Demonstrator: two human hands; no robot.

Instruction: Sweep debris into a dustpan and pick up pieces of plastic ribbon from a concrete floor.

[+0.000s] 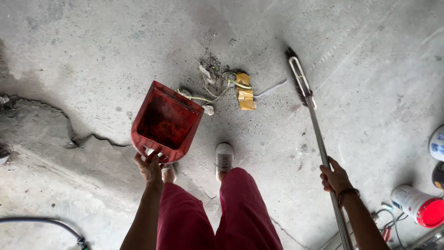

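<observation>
My left hand (150,167) grips the near edge of a red dustpan (166,120), held tilted above the concrete floor with its mouth toward a small rubbish pile (222,88). The pile holds yellow tape scraps (244,92), thin greenish wire and grey bits. My right hand (335,178) is closed around the metal handle of a broom (319,139); its dark head (296,74) rests on the floor to the right of the pile. My red trousers and a white shoe (224,158) are just behind the dustpan.
Cracked, uneven concrete (69,134) runs across the left. A black hose (46,224) lies at the lower left. A white container with a red lid (418,206) lies at the lower right beside cables, with more containers at the right edge.
</observation>
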